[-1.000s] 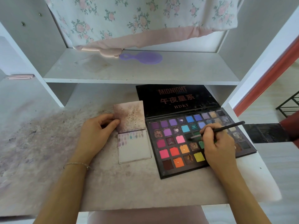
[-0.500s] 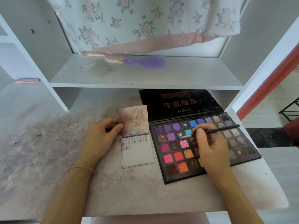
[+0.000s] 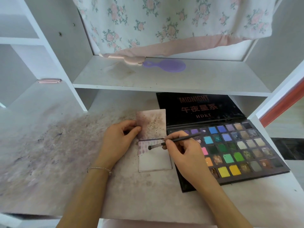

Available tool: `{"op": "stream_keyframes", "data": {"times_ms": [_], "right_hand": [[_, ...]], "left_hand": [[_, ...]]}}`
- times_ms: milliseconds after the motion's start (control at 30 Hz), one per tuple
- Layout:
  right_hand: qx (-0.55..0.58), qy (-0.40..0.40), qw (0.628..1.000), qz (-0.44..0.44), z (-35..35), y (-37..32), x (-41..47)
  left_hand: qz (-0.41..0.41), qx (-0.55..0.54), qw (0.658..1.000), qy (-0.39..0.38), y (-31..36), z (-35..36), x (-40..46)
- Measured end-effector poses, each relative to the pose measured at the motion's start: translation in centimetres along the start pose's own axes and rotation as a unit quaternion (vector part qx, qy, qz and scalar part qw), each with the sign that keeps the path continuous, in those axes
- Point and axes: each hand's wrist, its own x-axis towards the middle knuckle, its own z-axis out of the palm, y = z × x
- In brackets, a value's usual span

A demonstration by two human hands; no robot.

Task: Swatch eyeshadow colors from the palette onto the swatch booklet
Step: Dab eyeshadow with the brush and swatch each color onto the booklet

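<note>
The swatch booklet [image 3: 154,160] lies open on the desk, its stained cover flipped up and a row of small swatches along the top of its white page. My left hand [image 3: 117,143] pinches the cover's left edge with thumb and fingers. My right hand [image 3: 184,153] grips a thin dark brush [image 3: 174,141], whose tip sits on the page just below the swatch row. The open black eyeshadow palette [image 3: 230,150] with several coloured pans lies directly to the right of the booklet; my right hand covers its left columns.
The desk top [image 3: 49,153] is smeared with purple powder stains. A white shelf [image 3: 164,79] above holds a purple hand mirror [image 3: 166,65] and a floral cloth [image 3: 164,22] hangs over it. The desk's right edge drops off beside the palette.
My right hand moved left with the brush, from the palette's pans over to the booklet page. My left hand stayed on the booklet cover. The camera view shifted slightly.
</note>
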Motion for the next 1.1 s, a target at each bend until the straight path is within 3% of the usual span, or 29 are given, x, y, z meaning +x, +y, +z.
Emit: {"op": "stream_keyframes", "data": {"times_ms": [1100], "right_hand": [[-0.036,-0.016,0.999,0.036,0.25,-0.01,0.11]], "left_hand": [[-0.017,0.012,1.0,-0.002,0.13,0.02,-0.04]]}}
